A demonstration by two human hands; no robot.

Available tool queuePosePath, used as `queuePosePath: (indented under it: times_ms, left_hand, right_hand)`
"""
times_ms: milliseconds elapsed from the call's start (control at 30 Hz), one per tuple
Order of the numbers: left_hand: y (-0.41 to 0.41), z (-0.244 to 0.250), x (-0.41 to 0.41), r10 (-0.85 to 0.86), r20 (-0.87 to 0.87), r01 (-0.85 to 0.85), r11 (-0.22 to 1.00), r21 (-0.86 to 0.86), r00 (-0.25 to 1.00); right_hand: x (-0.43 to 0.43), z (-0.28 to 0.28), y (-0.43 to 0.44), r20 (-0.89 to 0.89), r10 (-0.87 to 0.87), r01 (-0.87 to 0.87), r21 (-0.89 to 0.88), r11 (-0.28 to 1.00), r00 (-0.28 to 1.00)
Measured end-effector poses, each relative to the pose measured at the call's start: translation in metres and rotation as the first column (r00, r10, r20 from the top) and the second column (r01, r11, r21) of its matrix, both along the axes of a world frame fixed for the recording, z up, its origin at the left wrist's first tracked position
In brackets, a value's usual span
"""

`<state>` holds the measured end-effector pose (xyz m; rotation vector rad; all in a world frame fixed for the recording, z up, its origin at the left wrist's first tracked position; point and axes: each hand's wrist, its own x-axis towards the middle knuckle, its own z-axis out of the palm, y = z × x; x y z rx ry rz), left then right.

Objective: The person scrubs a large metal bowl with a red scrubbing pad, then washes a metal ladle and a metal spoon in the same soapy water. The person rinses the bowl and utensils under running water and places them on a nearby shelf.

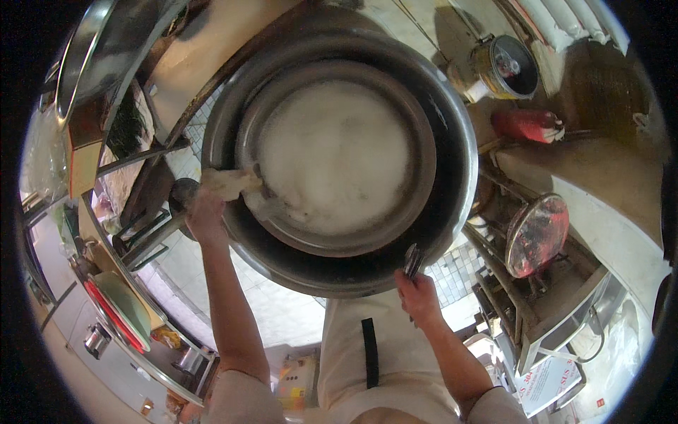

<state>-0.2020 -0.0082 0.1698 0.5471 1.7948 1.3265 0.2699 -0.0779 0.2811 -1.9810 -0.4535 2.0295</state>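
A round metal pot (336, 249) filled with cloudy, whitish contents (333, 153) sits inside a larger dark metal vessel (461, 159). At the left rim, my left hand (205, 214) grips a pale cloth (233, 183), which reaches over to the inner pot's edge; some of it is blurred. Near the lower right of the big rim, my right hand (421, 297) is closed around a metal utensil (413, 259), perhaps tongs, whose upper end points towards the vessel. Its exact kind cannot be told.
A round, red-stained stool top (537, 236) stands at the right beside a metal frame. Farther up are a red cylinder (524, 126) and an open tin can (514, 66). On the left, a shelf holds a green tray (124, 307) and a red one (114, 318).
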Motion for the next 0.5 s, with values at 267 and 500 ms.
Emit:
queuePosePath:
  times_ms: [267, 500]
  left_hand:
    - [0.19, -0.053, 0.024, -0.625, -0.62, 0.225, 0.766, -0.602, 0.474]
    - [0.363, -0.095, 0.215, -0.721, -0.691, 0.317, 0.671, -0.671, 0.063]
  right_hand:
    - [0.022, -0.007, -0.014, 0.046, -0.024, 0.025, -0.033, 0.999, 0.999]
    - [0.045, -0.004, -0.018, 0.047, -0.059, 0.059, -0.01, 0.998, 0.997]
